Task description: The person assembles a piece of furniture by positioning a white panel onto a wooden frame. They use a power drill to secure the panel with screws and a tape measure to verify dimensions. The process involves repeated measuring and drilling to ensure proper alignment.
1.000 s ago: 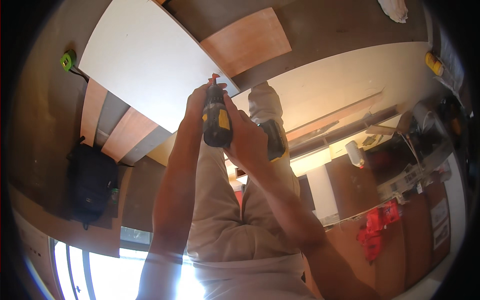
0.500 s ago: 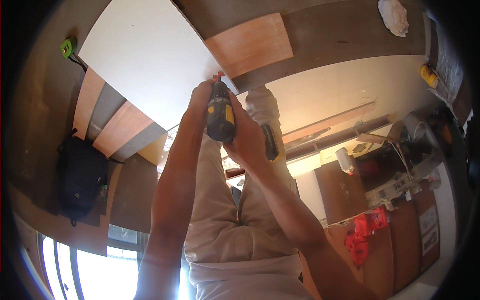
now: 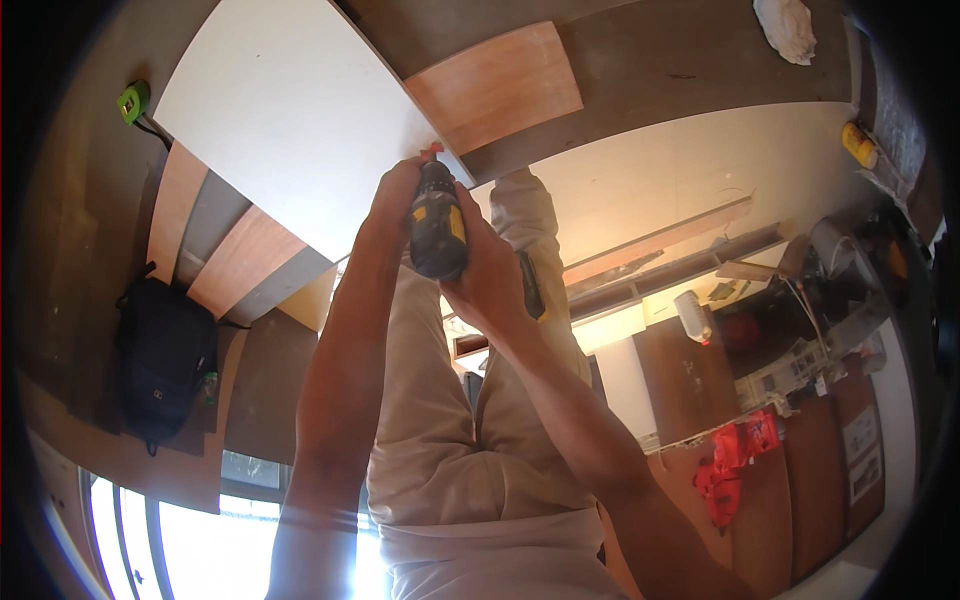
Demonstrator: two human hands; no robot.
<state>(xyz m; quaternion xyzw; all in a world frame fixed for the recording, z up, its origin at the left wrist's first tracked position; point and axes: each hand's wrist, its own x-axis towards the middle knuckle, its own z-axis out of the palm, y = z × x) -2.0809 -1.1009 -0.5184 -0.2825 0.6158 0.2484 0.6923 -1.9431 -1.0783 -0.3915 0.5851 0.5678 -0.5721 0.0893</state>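
Mid-drive: right hand (image 3: 492, 278) wrapped around dark yellow-labelled cordless drill (image 3: 437, 222), left hand (image 3: 395, 192) closed near its nose, tip at corner of large white flat panel (image 3: 290, 120); next, likely steady, square pressure.

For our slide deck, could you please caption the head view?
Both hands, left hand and right hand, press a cordless drill against a white panel.

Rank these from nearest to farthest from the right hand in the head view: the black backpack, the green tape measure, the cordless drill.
Measured from the right hand:
1. Cordless drill, gripped in that hand.
2. Black backpack, on the floor, lower left.
3. Green tape measure, far upper left.
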